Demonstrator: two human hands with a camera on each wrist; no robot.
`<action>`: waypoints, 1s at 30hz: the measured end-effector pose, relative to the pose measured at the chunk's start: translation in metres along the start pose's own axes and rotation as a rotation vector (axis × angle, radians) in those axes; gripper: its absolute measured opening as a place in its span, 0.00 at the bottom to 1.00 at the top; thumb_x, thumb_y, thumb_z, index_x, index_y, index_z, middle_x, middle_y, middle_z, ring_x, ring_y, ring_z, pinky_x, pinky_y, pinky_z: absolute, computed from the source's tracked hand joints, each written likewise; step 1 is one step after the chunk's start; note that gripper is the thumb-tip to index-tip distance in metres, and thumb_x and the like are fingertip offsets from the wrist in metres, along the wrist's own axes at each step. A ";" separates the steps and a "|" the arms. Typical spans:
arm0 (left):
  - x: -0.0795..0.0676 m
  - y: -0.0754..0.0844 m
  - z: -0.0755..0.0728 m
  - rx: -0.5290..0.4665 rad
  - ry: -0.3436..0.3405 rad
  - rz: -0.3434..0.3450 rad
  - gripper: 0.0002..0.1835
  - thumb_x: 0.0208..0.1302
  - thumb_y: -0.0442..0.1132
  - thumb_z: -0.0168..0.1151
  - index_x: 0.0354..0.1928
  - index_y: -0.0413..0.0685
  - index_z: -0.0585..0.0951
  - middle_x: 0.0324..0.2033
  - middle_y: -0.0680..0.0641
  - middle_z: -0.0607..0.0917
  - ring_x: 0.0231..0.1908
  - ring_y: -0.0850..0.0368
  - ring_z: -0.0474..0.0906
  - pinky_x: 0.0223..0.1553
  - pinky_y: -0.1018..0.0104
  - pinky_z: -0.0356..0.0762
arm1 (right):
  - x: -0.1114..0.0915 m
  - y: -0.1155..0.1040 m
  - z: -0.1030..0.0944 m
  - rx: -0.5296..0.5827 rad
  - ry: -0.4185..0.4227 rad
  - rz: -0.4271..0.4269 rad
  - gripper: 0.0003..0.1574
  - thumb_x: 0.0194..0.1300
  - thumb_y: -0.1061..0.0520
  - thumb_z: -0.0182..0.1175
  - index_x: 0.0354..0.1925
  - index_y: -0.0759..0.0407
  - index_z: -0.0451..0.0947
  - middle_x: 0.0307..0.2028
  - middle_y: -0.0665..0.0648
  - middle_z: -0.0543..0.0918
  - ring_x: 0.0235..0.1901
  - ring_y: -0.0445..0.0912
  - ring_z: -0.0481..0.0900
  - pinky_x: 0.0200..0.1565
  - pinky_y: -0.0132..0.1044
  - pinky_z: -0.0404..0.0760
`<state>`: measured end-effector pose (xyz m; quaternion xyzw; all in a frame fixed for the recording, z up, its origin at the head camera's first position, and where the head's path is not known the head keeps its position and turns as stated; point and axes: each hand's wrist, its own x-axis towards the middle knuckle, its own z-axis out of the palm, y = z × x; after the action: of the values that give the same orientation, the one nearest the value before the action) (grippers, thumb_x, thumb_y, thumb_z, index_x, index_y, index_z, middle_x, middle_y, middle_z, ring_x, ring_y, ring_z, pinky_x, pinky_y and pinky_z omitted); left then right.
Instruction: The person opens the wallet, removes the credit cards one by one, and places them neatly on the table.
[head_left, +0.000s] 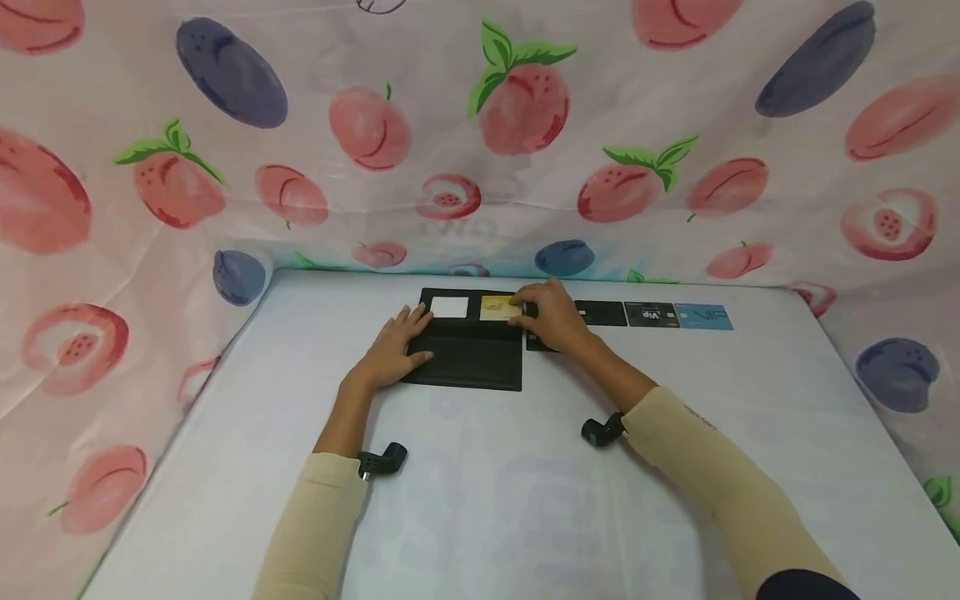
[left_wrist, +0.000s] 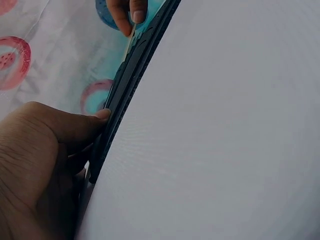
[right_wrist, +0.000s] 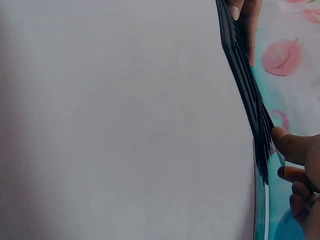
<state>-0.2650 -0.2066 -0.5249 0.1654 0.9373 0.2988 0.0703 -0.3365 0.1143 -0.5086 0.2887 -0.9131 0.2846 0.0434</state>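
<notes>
A black card wallet [head_left: 465, 358] lies unfolded flat at the back of the white table. In its upper flap sit a white card [head_left: 450, 307] on the left and a gold card [head_left: 495, 308] on the right. My left hand [head_left: 392, 346] rests on the wallet's left side, its thumb [left_wrist: 95, 120] on the lower panel and its fingers fairly straight near the upper corner. My right hand [head_left: 553, 315] pinches the right end of the gold card between thumb [right_wrist: 287, 142] and fingers. How deep this card sits in its slot cannot be told.
To the right of my right hand lie a black card [head_left: 602, 313], a black card lettered Vip [head_left: 652, 315] and a blue card [head_left: 703, 317] in a row. Another dark card [head_left: 538, 343] shows partly under my right hand. A fruit-patterned cloth [head_left: 450, 200] hangs behind the table.
</notes>
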 end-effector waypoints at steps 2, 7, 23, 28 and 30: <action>0.000 0.000 0.000 0.001 -0.001 -0.001 0.40 0.75 0.44 0.61 0.82 0.41 0.58 0.83 0.40 0.50 0.82 0.40 0.37 0.80 0.47 0.31 | -0.001 0.000 -0.002 -0.002 0.001 0.003 0.24 0.65 0.53 0.76 0.57 0.61 0.87 0.57 0.60 0.87 0.61 0.57 0.78 0.74 0.55 0.61; 0.000 0.002 -0.001 -0.013 -0.002 0.003 0.40 0.75 0.43 0.62 0.82 0.42 0.58 0.83 0.41 0.50 0.82 0.40 0.37 0.80 0.47 0.30 | -0.007 0.004 -0.008 -0.008 0.011 0.002 0.24 0.65 0.54 0.76 0.57 0.62 0.87 0.57 0.61 0.87 0.60 0.57 0.79 0.74 0.56 0.60; 0.002 0.003 -0.003 -0.002 -0.013 0.006 0.40 0.75 0.43 0.62 0.82 0.41 0.58 0.83 0.41 0.49 0.82 0.40 0.37 0.80 0.48 0.30 | -0.031 0.028 -0.020 0.069 0.062 0.033 0.24 0.63 0.57 0.77 0.56 0.62 0.88 0.59 0.63 0.85 0.60 0.59 0.77 0.63 0.55 0.72; 0.001 0.001 -0.001 -0.002 -0.008 0.010 0.40 0.75 0.43 0.61 0.82 0.40 0.58 0.83 0.40 0.50 0.82 0.39 0.37 0.80 0.47 0.31 | -0.036 0.033 -0.024 0.064 0.067 0.038 0.24 0.61 0.58 0.78 0.55 0.62 0.88 0.59 0.64 0.86 0.61 0.59 0.78 0.65 0.55 0.70; 0.000 0.000 0.000 -0.003 -0.006 0.010 0.40 0.75 0.44 0.61 0.82 0.40 0.58 0.83 0.40 0.50 0.82 0.39 0.37 0.80 0.47 0.31 | -0.038 0.034 -0.025 0.058 0.069 0.032 0.24 0.61 0.58 0.78 0.55 0.63 0.88 0.58 0.64 0.86 0.61 0.60 0.79 0.66 0.56 0.69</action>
<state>-0.2651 -0.2063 -0.5252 0.1711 0.9357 0.3002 0.0718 -0.3254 0.1697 -0.5138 0.2650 -0.9070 0.3214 0.0621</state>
